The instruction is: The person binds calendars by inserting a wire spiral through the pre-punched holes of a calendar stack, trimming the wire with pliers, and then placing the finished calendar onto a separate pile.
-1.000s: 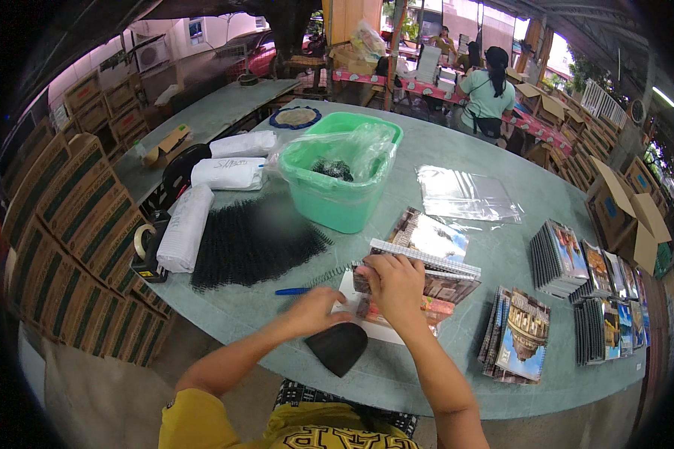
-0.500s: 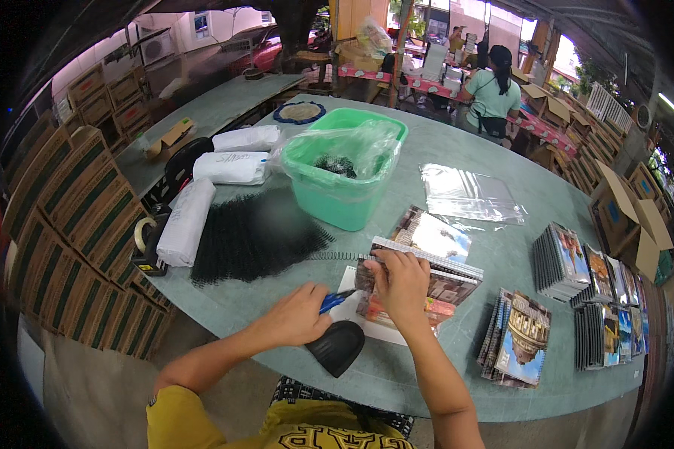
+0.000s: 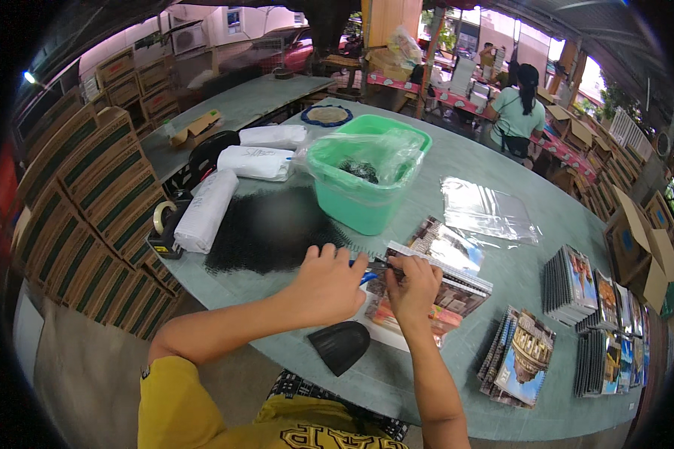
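Note:
In my left hand (image 3: 328,286) is a pair of blue-handled pliers (image 3: 368,277), its dark jaws at the spine end of a spiral notebook (image 3: 468,294). My right hand (image 3: 413,290) grips that notebook by the same end, thumb and fingers close to the jaws. The notebook stands tilted above other picture-covered notebooks. A thin spiral coil (image 3: 361,253) reaches from its spine toward a heap of black spiral coils (image 3: 266,232) on the left. My fingers partly hide the jaws and the coil's end. Below my hands lies a black, rounded wedge-shaped object (image 3: 340,348).
A green tub (image 3: 359,206) with clear plastic and dark coils stands behind the heap. White wrapped rolls (image 3: 206,211) and a tape dispenser (image 3: 165,228) lie left. Clear plastic sleeves (image 3: 487,212) and stacked notebooks (image 3: 523,352) lie right. A co-worker (image 3: 518,116) stands beyond the table.
My left hand has moved up and right, bringing the pliers to the notebook's spine end. My right hand stays at the notebook, fingers now closer to the jaws. The view has shifted slightly.

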`<act>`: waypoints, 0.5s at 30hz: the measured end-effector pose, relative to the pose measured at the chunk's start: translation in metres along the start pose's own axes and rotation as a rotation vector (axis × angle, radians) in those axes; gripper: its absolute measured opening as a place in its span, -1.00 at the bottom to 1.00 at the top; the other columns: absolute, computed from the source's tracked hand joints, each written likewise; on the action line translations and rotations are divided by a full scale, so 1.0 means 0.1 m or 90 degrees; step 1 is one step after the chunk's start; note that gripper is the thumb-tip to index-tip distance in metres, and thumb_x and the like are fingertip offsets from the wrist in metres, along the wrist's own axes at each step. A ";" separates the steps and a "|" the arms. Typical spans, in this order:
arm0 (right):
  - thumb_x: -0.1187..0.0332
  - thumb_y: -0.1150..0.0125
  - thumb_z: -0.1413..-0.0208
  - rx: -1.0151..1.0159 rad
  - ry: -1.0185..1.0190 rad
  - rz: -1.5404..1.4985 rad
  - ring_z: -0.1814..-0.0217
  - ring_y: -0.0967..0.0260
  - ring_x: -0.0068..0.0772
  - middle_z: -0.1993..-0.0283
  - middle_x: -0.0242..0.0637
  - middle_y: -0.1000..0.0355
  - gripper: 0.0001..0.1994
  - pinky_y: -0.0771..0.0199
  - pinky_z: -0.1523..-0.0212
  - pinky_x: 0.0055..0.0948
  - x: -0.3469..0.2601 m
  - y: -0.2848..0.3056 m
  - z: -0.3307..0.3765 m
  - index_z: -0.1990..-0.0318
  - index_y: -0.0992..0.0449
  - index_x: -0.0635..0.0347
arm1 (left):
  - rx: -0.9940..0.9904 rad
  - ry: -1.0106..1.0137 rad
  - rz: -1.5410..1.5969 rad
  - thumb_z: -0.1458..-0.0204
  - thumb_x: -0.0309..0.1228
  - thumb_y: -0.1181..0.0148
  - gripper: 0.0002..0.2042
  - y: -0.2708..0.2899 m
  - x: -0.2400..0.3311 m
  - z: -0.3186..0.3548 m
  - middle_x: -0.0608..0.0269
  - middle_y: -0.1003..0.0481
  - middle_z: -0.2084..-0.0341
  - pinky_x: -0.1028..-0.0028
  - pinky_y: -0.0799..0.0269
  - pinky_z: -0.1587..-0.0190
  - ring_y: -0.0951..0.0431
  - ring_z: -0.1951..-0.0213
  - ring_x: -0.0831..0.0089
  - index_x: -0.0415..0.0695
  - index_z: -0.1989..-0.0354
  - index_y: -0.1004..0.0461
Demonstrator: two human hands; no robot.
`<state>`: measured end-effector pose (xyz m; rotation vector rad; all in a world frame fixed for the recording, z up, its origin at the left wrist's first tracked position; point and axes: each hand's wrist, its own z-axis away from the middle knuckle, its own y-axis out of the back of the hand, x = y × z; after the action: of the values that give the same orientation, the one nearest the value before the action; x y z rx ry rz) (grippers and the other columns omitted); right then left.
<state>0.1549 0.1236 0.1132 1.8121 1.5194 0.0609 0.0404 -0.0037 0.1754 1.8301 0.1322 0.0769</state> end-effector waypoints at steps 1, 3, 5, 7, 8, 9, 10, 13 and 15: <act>0.45 -0.30 0.26 0.000 0.010 0.008 0.27 -0.35 -0.27 0.37 -0.33 -0.44 -0.77 -0.15 0.19 -0.30 0.00 -0.02 0.00 0.34 -0.49 0.08 | -0.013 0.003 -0.004 0.07 -0.20 -0.08 -0.62 -0.01 -0.04 -0.01 -0.03 -0.42 0.37 0.17 -0.34 0.30 -0.44 0.33 0.10 -0.22 0.16 -0.38; 0.43 -0.30 0.25 0.000 0.039 0.011 0.26 -0.34 -0.24 0.36 -0.31 -0.43 -0.77 -0.15 0.18 -0.26 0.08 -0.03 0.02 0.33 -0.48 0.07 | -0.033 0.014 0.018 0.02 -0.11 -0.08 -0.62 -0.12 -0.09 -0.03 -0.01 -0.43 0.41 0.18 -0.39 0.33 -0.48 0.35 0.10 -0.23 0.26 -0.38; 0.41 -0.30 0.25 -0.018 0.011 0.030 0.24 -0.34 -0.21 0.34 -0.29 -0.43 -0.75 -0.14 0.14 -0.24 0.10 0.04 0.02 0.31 -0.48 0.07 | -0.037 0.017 0.057 0.00 -0.12 -0.10 -0.60 -0.22 -0.08 -0.07 -0.01 -0.45 0.44 0.22 -0.46 0.38 -0.54 0.39 0.12 -0.27 0.25 -0.34; 0.38 -0.31 0.25 -0.034 0.002 0.030 0.22 -0.34 -0.20 0.32 -0.28 -0.44 -0.72 -0.14 0.12 -0.24 0.10 0.05 0.05 0.28 -0.47 0.07 | 0.019 0.024 0.174 -0.01 -0.07 -0.09 -0.59 -0.37 -0.12 0.02 -0.04 -0.45 0.42 0.16 -0.44 0.31 -0.52 0.36 0.05 -0.23 0.23 -0.34; 0.36 -0.30 0.23 -0.053 -0.005 0.058 0.22 -0.33 -0.19 0.31 -0.28 -0.44 -0.71 -0.14 0.11 -0.23 0.05 0.07 0.05 0.26 -0.47 0.08 | -0.010 0.056 0.255 -0.01 -0.05 -0.09 -0.58 -0.49 -0.15 0.07 -0.06 -0.46 0.40 0.13 -0.42 0.30 -0.51 0.34 0.01 -0.22 0.24 -0.37; 0.34 -0.30 0.22 -0.069 -0.014 0.089 0.21 -0.33 -0.18 0.30 -0.28 -0.44 -0.70 -0.13 0.10 -0.23 0.00 0.09 0.03 0.24 -0.47 0.09 | -0.111 0.038 0.313 -0.01 -0.05 -0.08 -0.58 -0.55 -0.22 0.10 -0.07 -0.46 0.39 0.12 -0.41 0.28 -0.51 0.33 0.00 -0.22 0.24 -0.38; 0.32 -0.29 0.21 -0.078 0.008 0.104 0.22 -0.32 -0.17 0.30 -0.27 -0.44 -0.71 -0.13 0.10 -0.22 -0.02 0.09 0.03 0.24 -0.47 0.09 | -0.213 0.021 0.374 -0.01 -0.04 -0.08 -0.58 -0.58 -0.30 0.16 -0.07 -0.46 0.38 0.11 -0.40 0.27 -0.51 0.33 -0.01 -0.22 0.24 -0.39; 0.29 -0.28 0.17 -0.087 0.044 0.129 0.23 -0.32 -0.15 0.30 -0.27 -0.44 -0.71 -0.13 0.10 -0.22 0.00 0.05 -0.01 0.24 -0.47 0.10 | -0.262 0.062 0.338 0.00 -0.01 -0.08 -0.55 -1.03 -0.54 0.44 -0.08 -0.47 0.38 0.10 -0.39 0.25 -0.51 0.32 -0.01 -0.22 0.27 -0.42; 0.27 -0.28 0.16 -0.079 0.027 0.118 0.23 -0.31 -0.14 0.29 -0.26 -0.44 -0.71 -0.13 0.11 -0.22 0.07 0.03 0.00 0.23 -0.48 0.10 | -0.152 0.062 0.201 0.01 0.00 -0.09 -0.54 -1.34 -0.56 0.54 -0.09 -0.47 0.37 0.09 -0.37 0.22 -0.50 0.28 -0.01 -0.22 0.26 -0.44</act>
<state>0.1594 0.1295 0.1126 1.8564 1.3417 0.2787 -0.0153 -0.0283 0.0325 1.5954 -0.0964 0.3880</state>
